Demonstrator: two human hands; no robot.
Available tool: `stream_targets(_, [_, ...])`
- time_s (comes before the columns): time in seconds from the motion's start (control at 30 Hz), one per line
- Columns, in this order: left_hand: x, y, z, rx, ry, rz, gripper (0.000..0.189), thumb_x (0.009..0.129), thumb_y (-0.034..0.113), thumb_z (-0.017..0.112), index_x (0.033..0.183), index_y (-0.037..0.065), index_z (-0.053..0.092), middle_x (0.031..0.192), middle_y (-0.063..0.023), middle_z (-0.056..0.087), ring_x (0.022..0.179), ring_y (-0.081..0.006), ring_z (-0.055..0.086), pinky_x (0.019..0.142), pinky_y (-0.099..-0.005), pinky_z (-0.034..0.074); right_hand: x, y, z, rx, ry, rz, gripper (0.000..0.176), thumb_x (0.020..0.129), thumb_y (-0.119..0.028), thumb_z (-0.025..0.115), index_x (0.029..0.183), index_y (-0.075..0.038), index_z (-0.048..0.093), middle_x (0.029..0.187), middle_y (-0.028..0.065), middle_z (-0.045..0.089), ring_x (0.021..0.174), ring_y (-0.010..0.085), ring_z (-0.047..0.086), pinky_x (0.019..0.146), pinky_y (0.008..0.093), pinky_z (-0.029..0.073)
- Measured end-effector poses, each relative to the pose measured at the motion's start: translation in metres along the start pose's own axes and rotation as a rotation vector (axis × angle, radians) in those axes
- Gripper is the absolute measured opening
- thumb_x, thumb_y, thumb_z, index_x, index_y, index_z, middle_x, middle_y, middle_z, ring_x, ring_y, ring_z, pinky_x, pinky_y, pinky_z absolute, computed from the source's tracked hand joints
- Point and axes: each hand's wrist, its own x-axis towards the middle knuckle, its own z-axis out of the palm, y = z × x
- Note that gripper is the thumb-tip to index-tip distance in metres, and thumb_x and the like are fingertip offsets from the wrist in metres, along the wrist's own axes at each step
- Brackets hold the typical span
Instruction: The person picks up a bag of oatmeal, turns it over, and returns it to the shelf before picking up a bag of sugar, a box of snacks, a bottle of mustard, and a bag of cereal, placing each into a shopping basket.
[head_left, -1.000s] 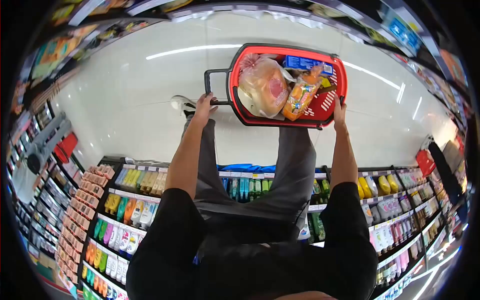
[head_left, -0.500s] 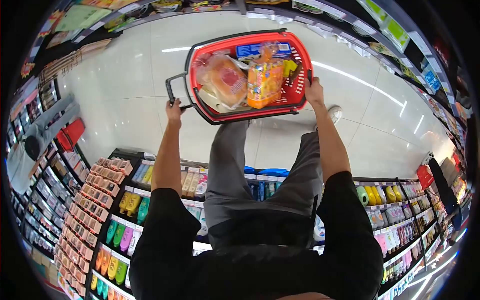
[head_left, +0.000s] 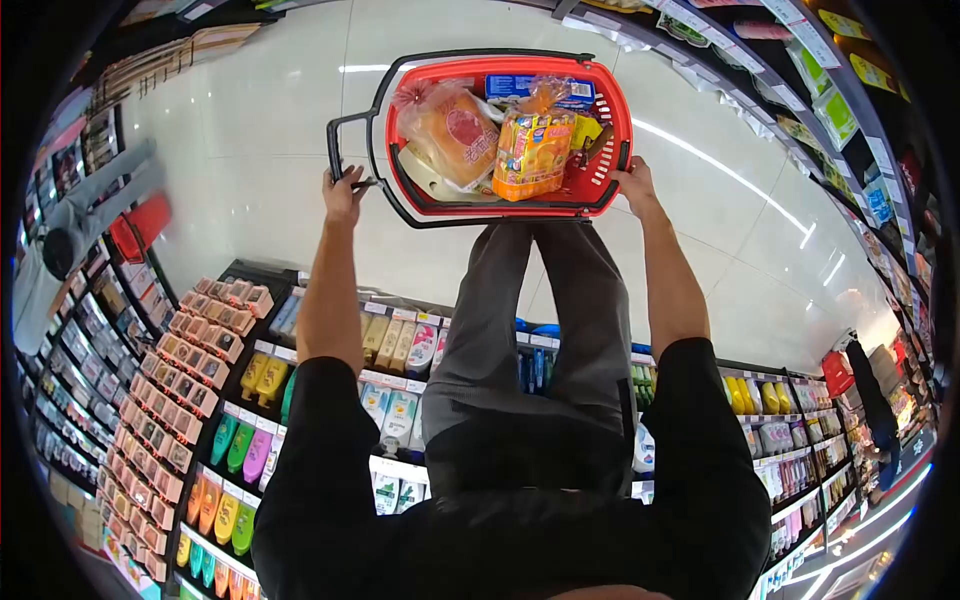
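I hold a red shopping basket (head_left: 610, 120) with a black rim out in front of me at arm's length. My left hand (head_left: 343, 192) grips the black pull handle (head_left: 335, 140) at its left end. My right hand (head_left: 634, 185) grips the rim at the basket's right side. Inside lie a clear bag with a round bread (head_left: 455, 130), an orange packet of snacks (head_left: 530, 145), a blue box (head_left: 535, 88) at the far side and a small yellow item (head_left: 585, 128).
White glossy floor (head_left: 250, 130) spreads under the basket. Shelves of bottles and tubes (head_left: 230, 420) fill the lower part of the view, with more shelves (head_left: 830, 90) along the right aisle. A person in grey (head_left: 60, 250) stands far left beside a red basket (head_left: 135, 225).
The basket has shifted left and then steadied in front of me. My legs have come together beneath it and the shelves have slid across the view.
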Motion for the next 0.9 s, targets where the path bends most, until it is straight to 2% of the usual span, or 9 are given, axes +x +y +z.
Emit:
stream_targets(0.07, [-0.002,-0.036,0.015,-0.241,0.095,-0.08,0.062,0.076,0.004,0.058,0.126,0.01,0.021,0.113,-0.0146,0.046,0.108,-0.0306,0.045,0.087,-0.0544,0.036,-0.01,0.013,0.003,0.118,0.007,0.015,0.034,0.065,0.0,0.062,0.095,0.003,0.047,0.08,0.0109,0.057,0.067,0.0177,0.057,0.056,0.0289,0.048])
stream_targets(0.13, [-0.009,-0.082,0.031,-0.172,0.013,-0.29,0.067,0.075,0.016,0.066,0.129,0.006,0.026,0.124,-0.0154,0.043,0.112,-0.0312,0.042,0.09,-0.0514,0.035,-0.008,0.031,0.006,0.378,0.019,0.048,0.028,0.063,-0.002,0.063,0.088,0.001,0.049,0.072,0.008,0.055,0.059,0.0158,0.054,0.048,0.0289,0.046])
stream_targets(0.17, [-0.01,-0.114,0.035,-0.28,-0.194,-0.254,0.058,0.073,0.021,0.069,0.119,-0.001,0.041,0.117,-0.0138,0.048,0.107,-0.0295,0.046,0.09,-0.0483,0.036,-0.009,0.042,0.005,0.371,0.026,0.055,0.028,0.063,-0.002,0.063,0.088,0.001,0.049,0.072,0.008,0.055,0.059,0.0158,0.054,0.048,0.0289,0.046])
stream_targets(0.2, [-0.042,-0.095,0.061,0.107,0.067,-0.378,0.049,0.072,0.018,0.068,0.11,-0.004,0.048,0.107,-0.0123,0.054,0.098,-0.0265,0.052,0.086,-0.0438,0.04,-0.007,0.052,0.003,0.329,0.02,0.073,0.03,0.064,-0.003,0.063,0.09,0.001,0.048,0.073,0.008,0.055,0.059,0.0162,0.055,0.049,0.0289,0.047])
stream_targets(0.23, [-0.05,-0.088,0.075,0.1,0.142,-0.467,0.04,0.072,0.01,0.066,0.106,-0.004,0.051,0.096,-0.0114,0.057,0.088,-0.0238,0.056,0.081,-0.037,0.044,-0.001,0.052,0.001,0.289,0.017,0.08,0.032,0.064,-0.004,0.062,0.092,0.001,0.048,0.075,0.0081,0.055,0.059,0.0167,0.055,0.049,0.0289,0.047])
stream_targets(0.33, [-0.044,-0.112,0.057,-0.14,-0.101,-0.439,0.021,0.071,0.0,0.061,0.091,-0.004,0.058,0.086,-0.0117,0.06,0.081,-0.0226,0.059,0.076,-0.0333,0.047,-0.016,0.026,-0.005,0.338,-0.052,0.158,0.038,0.064,-0.003,0.06,0.099,-0.001,0.047,0.081,0.0081,0.057,0.066,0.0155,0.057,0.051,0.0275,0.048])
stream_targets(0.57, [-0.053,-0.118,0.061,-0.131,-0.087,-0.396,0.018,0.071,-0.002,0.058,0.089,-0.004,0.058,0.087,-0.0107,0.061,0.081,-0.0216,0.059,0.078,-0.0312,0.047,-0.001,0.008,-0.022,0.396,-0.188,-0.104,0.043,0.064,0.007,0.054,0.106,0.0,0.048,0.087,0.005,0.059,0.072,0.012,0.057,0.063,0.025,0.049])
stream_targets(0.63, [-0.058,-0.108,0.07,-0.124,-0.097,-0.352,0.018,0.071,-0.002,0.058,0.089,-0.004,0.058,0.086,-0.0107,0.061,0.08,-0.0213,0.059,0.078,-0.0309,0.047,-0.006,0.003,-0.029,0.349,-0.184,-0.064,0.043,0.065,0.007,0.052,0.107,0.0,0.049,0.094,0.0066,0.059,0.083,0.015,0.056,0.078,0.0278,0.046])
stream_targets(0.9, [-0.013,-0.099,0.103,-0.148,-0.212,-0.303,0.018,0.072,0.001,0.06,0.089,-0.005,0.058,0.088,-0.0112,0.061,0.081,-0.0204,0.059,0.077,-0.029,0.046,0.013,0.017,-0.024,0.484,-0.045,-0.181,0.043,0.064,0.009,0.052,0.106,-0.001,0.051,0.095,0.0064,0.06,0.085,0.0147,0.056,0.081,0.0274,0.044])
